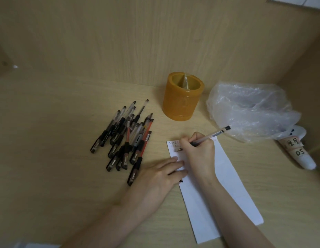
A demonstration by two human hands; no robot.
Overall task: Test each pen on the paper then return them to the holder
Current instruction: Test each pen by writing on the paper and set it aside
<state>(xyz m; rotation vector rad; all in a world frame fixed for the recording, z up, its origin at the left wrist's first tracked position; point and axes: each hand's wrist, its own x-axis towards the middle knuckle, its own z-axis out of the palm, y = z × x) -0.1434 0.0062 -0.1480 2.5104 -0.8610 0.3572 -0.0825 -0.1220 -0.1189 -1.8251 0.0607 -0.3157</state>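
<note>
Right hand [198,151] grips a pen [212,135] on the paper [229,176]; left hand [161,176] presses the paper beside the grip.

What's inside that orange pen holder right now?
Inside the orange holder, only a thin divider shows; nothing sticks out above the rim. Its front wall hides the bottom.

Single head view — close, looking forward-down onto desk [48,176].

left hand [161,174]: flat, fingers [174,162] straight | right hand [200,151]: fingers curled, seemingly pinching pen [212,135]
</note>
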